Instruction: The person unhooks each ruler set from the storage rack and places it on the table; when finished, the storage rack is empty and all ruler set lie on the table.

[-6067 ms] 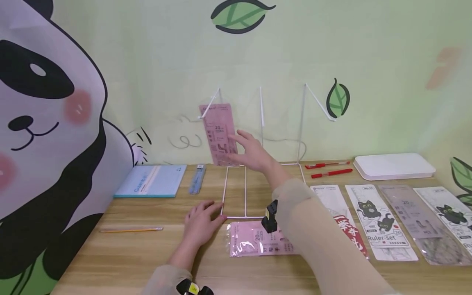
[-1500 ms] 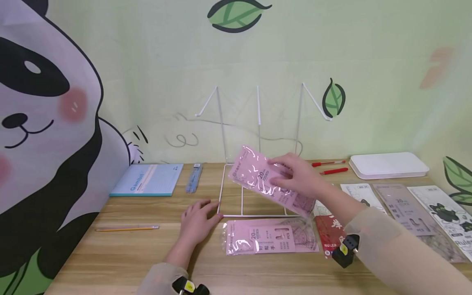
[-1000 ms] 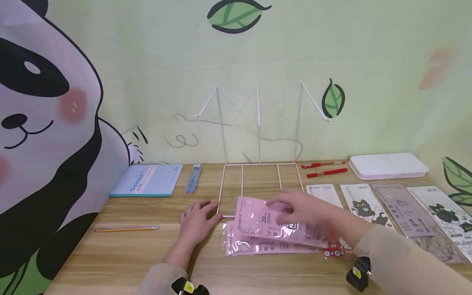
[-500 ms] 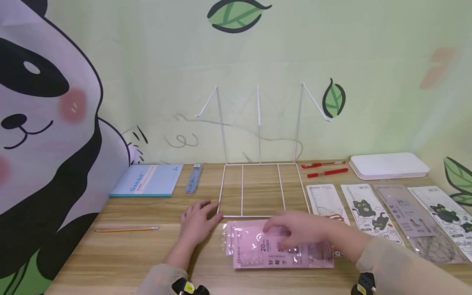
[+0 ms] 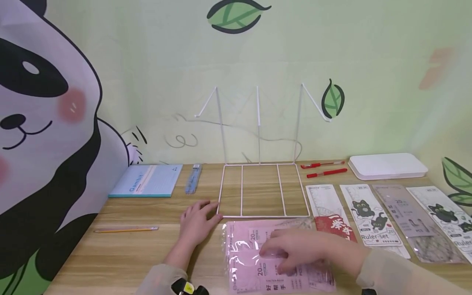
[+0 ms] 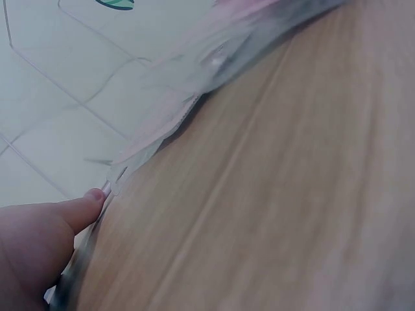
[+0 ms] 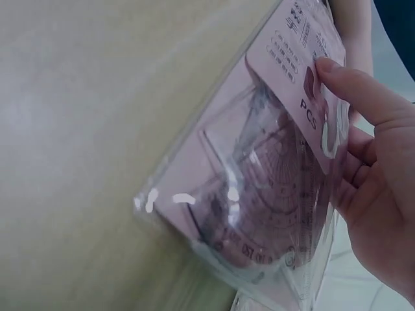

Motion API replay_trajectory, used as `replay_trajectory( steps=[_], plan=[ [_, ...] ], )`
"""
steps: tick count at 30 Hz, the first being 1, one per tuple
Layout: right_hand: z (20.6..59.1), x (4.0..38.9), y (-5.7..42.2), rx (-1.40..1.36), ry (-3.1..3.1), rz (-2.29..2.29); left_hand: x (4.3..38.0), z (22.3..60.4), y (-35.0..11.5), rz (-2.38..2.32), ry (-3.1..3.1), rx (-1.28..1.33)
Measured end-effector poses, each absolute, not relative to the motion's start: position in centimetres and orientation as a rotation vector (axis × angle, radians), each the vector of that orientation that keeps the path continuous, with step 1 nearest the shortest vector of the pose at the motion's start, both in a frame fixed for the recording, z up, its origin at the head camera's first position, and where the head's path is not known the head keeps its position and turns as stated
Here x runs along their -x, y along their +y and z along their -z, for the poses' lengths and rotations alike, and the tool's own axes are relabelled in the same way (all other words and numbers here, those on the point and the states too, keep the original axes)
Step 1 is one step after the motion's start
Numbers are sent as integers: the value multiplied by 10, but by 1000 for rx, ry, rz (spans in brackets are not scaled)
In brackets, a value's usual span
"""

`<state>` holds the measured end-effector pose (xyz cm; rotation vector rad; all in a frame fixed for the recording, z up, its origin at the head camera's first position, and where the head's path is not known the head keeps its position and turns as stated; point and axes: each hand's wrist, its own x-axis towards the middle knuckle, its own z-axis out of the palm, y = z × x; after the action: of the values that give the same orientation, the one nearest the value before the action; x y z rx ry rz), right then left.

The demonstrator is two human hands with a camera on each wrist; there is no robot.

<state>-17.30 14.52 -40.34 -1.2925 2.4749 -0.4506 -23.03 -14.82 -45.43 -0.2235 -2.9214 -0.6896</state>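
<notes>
My right hand (image 5: 302, 248) grips a pink ruler set in a clear sleeve (image 5: 274, 282), low over the front of the table. In the right wrist view the thumb lies on the pack's printed card (image 7: 279, 48), with fingers behind its edge; a clear protractor (image 7: 272, 188) shows inside. Behind it lies a second pink ruler set (image 5: 237, 235), partly covered by the held one. My left hand (image 5: 197, 223) rests at the front left corner of a white wire display rack (image 5: 241, 192), relaxed, its thumb touching the corner. The rack's three hooked arms bear nothing.
Several packaged ruler sets (image 5: 374, 215) lie in a row at the right. Two red pens (image 5: 327, 173) and a white case (image 5: 388, 166) are behind them. On the left are a blue notebook (image 5: 145, 180), a small blue pack (image 5: 193, 179) and a pencil (image 5: 126, 229).
The pink ruler set has come off the rack's left arm and down to the table front in my right hand, sliding nearer over the other pink set. My left hand stays put.
</notes>
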Motion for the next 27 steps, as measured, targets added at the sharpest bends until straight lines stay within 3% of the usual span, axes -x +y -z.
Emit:
replay_trajectory(
  steps=[14, 27],
  plan=[
    [410, 163, 140, 1471, 2459, 395, 232, 458, -149, 677, -2915, 230],
    [409, 164, 152, 1438, 2479, 539, 231, 457, -149, 698, -2910, 232]
  ],
)
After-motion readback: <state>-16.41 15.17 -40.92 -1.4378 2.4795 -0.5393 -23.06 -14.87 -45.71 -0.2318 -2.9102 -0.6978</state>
